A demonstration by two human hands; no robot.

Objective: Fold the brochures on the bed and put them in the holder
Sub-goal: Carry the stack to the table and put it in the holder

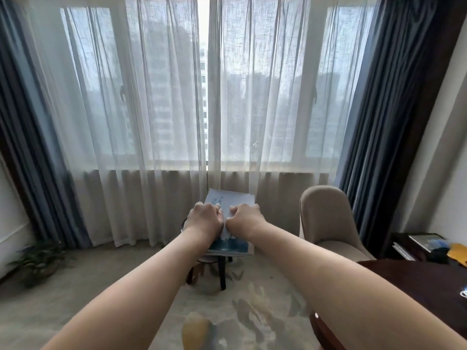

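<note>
Both hands are on the work: the left hand (204,218) and right hand (243,218), knuckles nearly touching, grip the top sheet of a stack of brochures (228,198) just left of the armchair (326,218), apparently over a small table (222,271). Assessment: a fold is in progress and not finished. No holder is in view and no brochure is seen filed, so most of the task appears outstanding.
</note>
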